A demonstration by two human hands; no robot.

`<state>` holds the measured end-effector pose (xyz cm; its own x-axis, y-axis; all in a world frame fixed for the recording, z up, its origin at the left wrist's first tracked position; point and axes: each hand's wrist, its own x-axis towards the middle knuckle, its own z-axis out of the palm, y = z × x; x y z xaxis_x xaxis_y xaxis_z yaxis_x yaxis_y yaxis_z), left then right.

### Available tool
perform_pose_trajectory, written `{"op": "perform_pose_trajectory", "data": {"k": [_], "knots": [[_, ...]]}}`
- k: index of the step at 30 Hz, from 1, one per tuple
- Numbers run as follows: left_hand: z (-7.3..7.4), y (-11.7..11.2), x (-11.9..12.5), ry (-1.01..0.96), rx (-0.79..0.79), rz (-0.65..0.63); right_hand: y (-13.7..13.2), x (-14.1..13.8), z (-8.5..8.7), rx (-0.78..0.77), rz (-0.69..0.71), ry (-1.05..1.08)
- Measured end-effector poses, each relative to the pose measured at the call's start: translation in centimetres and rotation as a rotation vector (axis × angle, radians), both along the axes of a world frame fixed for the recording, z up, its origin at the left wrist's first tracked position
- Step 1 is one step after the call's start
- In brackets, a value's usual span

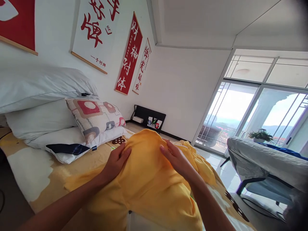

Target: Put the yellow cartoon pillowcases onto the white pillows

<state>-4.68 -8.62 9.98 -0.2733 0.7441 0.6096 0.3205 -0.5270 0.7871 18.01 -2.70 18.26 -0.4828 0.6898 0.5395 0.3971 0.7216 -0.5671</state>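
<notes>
A yellow garment is spread over the bed in front of me, its rounded upper part, which looks like a hood, raised toward the far side. My left hand grips the left side of this raised part, thumb in front and fingers partly hidden. On the opposite side, my right hand holds the fabric with its thumb toward me. More bunched yellow cloth lies just right of that hand. White material with a small dark piece shows at the garment's lower opening.
Below the garment is a bed with a tan patterned sheet. White pillows and a patterned cushion are piled at left. A low black shelf stands by the far wall. At right are a plastic-covered table and a chair.
</notes>
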Motion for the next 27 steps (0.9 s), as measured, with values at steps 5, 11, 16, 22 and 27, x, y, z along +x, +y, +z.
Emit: {"op": "perform_pose_trajectory", "data": {"k": [5,11,16,22,27], "knots": [[-0.8,0.1,0.5,-0.068,0.076,0.034,-0.6,-4.5,-0.5,-0.07,-0.026,0.019],[-1.8,1.0,0.7,-0.092,0.066,-0.021,1.0,-5.1,-0.1,-0.244,0.073,-0.112],[-2.5,1.9,-1.1,0.094,0.028,-0.044,1.9,-4.1,-0.4,-0.271,0.093,-0.047],[-3.1,3.1,-6.3,0.153,-0.288,-0.45,2.8,-4.4,-1.1,-0.257,0.095,0.14],[-2.3,2.6,-8.5,0.324,-0.358,-0.415,2.8,-4.8,-1.5,-0.174,0.085,0.148]]}}
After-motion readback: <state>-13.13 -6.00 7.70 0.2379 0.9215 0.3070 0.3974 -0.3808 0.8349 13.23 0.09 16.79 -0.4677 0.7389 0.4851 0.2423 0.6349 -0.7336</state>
